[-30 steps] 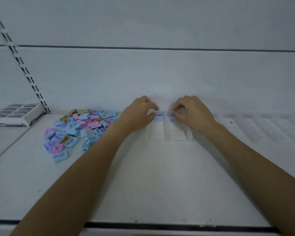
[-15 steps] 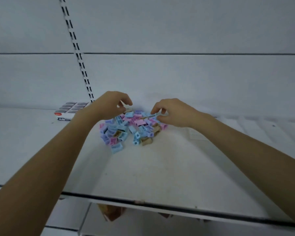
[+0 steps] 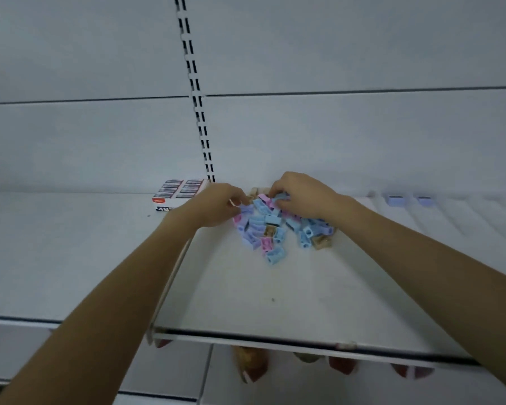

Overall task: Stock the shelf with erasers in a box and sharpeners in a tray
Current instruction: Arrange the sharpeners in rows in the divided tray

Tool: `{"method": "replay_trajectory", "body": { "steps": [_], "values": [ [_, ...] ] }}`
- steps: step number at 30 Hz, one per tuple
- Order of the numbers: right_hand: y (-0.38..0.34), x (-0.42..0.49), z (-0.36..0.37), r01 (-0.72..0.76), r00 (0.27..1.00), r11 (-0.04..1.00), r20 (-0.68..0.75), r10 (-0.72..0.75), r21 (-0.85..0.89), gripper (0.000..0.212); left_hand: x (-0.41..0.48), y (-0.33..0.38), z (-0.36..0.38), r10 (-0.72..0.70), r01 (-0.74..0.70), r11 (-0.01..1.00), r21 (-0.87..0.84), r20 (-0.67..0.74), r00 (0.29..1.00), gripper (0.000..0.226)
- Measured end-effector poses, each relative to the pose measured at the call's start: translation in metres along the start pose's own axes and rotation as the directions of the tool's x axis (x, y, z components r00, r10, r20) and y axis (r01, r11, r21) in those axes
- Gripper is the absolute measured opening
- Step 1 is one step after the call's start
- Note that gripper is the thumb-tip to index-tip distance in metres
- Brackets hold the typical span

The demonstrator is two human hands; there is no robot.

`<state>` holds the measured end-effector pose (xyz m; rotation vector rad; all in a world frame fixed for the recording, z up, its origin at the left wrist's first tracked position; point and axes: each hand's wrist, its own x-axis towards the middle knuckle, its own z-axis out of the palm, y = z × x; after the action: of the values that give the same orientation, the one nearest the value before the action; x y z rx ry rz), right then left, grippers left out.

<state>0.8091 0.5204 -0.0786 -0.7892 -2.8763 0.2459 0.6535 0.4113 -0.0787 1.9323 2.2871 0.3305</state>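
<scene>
Your left hand (image 3: 216, 204) and right hand (image 3: 301, 194) meet over the sharpener pile (image 3: 272, 226) on the shelf (image 3: 275, 290), fingers curled to pick singles; you cannot tell whether either grip holds one. 2 sharpeners (image 3: 395, 199) sit in the tray (image 3: 465, 220), right of the pile; the eraser box (image 3: 181, 192) lies just left.

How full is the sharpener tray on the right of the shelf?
Almost empty. Only two bluish sharpeners sit at the far end of the tray; the rest of it in view is bare.
</scene>
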Motion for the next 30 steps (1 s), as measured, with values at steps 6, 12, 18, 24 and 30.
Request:
{"method": "replay_trajectory", "body": {
  "steps": [6, 12, 18, 24, 30],
  "values": [
    [-0.011, 0.006, 0.005, -0.097, 0.995, 0.995, -0.033, 0.097, -0.003, 0.022, 0.002, -0.011, 0.008, 0.029, -0.033, 0.994, -0.105, -0.034, 0.999, 0.02],
    [-0.012, 0.003, 0.0, -0.109, 0.994, 0.993, 0.006, 0.109, 0.042, 0.031, 0.004, -0.014, 0.017, -0.001, -0.023, 0.962, -0.273, -0.09, 0.996, 0.02],
    [-0.016, -0.005, 0.001, -0.077, 0.972, 0.962, -0.196, 0.13, 0.261, 0.043, 0.004, -0.006, 0.021, -0.078, 0.054, 0.966, -0.253, -0.085, 0.993, 0.034],
    [-0.016, -0.026, 0.002, -0.001, 0.943, 0.882, -0.293, 0.158, 0.472, 0.039, 0.004, 0.006, 0.017, -0.095, 0.039, 0.968, -0.248, -0.218, 0.971, 0.028],
    [-0.012, -0.077, 0.0, 0.025, 0.86, 0.818, -0.429, 0.276, 0.575, 0.021, -0.015, 0.041, 0.009, 0.054, -0.234, 0.872, -0.43, -0.39, 0.919, 0.01]
  ]
}}
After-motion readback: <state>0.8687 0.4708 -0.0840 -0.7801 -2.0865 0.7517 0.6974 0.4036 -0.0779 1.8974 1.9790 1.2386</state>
